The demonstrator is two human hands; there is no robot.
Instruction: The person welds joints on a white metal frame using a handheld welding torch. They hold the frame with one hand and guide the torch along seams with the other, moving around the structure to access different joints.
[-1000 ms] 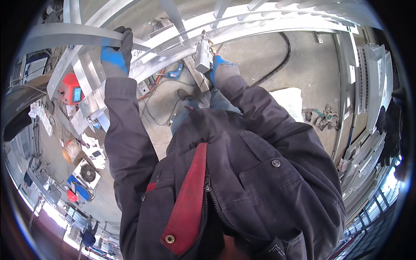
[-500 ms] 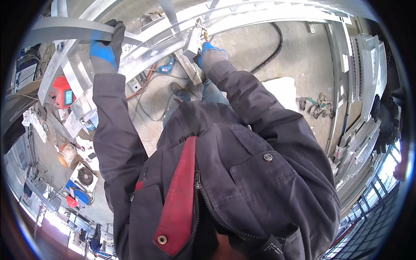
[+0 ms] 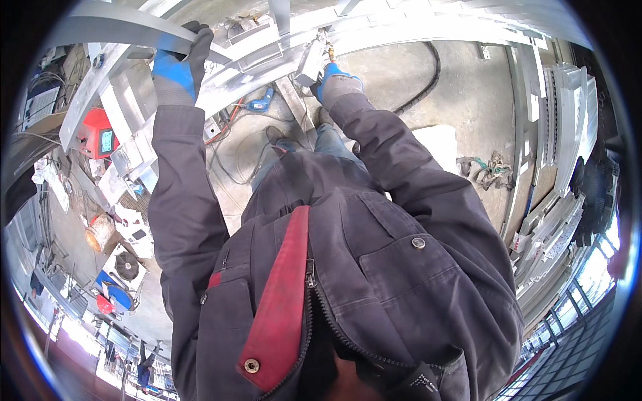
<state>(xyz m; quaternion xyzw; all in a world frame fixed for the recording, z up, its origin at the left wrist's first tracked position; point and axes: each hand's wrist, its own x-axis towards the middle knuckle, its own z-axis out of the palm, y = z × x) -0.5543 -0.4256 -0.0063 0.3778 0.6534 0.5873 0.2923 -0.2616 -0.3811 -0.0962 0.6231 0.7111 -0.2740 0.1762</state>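
Observation:
My left hand [image 3: 179,61], in a blue and black glove, grips a curved silver metal rail [image 3: 114,25] at the top left. My right hand [image 3: 333,80], in a blue and grey glove, holds a small silver tool [image 3: 311,61] against the metal frame bar [image 3: 401,27] that runs across the top. Both arms are in dark grey jacket sleeves and reach upward. My jacket with a red collar lining fills the lower middle of the view.
A red machine with a small screen [image 3: 99,137] stands at the left among metal pieces. A blue power tool [image 3: 259,101] and cables lie on the concrete floor below. A black hose [image 3: 428,77] curves at the upper right. Stacked metal profiles [image 3: 555,134] line the right side.
Both hands have stayed on the rail and the tool. The view has shifted slightly, so the hands sit a little higher and nearer the top edge.

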